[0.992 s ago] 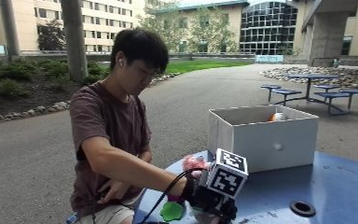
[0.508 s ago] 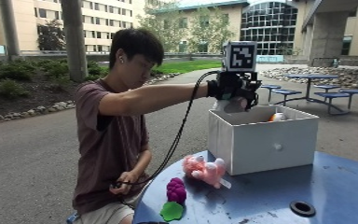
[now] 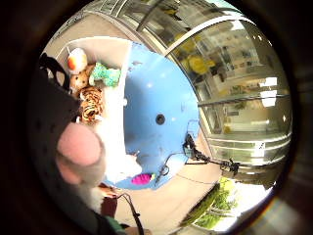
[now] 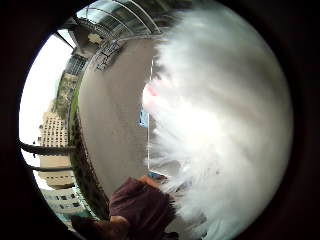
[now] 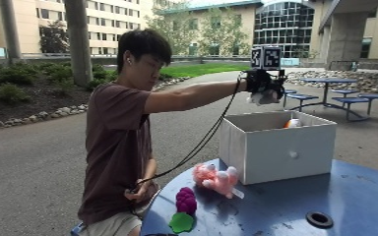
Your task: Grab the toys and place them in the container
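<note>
One second on, right hand (image 5: 264, 87) holds white toy (image 5: 265, 97) above container (image 5: 277, 147).

The blue table (image 5: 346, 196) looks smooth, matt and scuffed, the white container (image 5: 277, 147) matt like fabric-covered board, and the pink toy (image 5: 215, 179) and white toy (image 4: 225, 125) plush and fuzzy.
</note>
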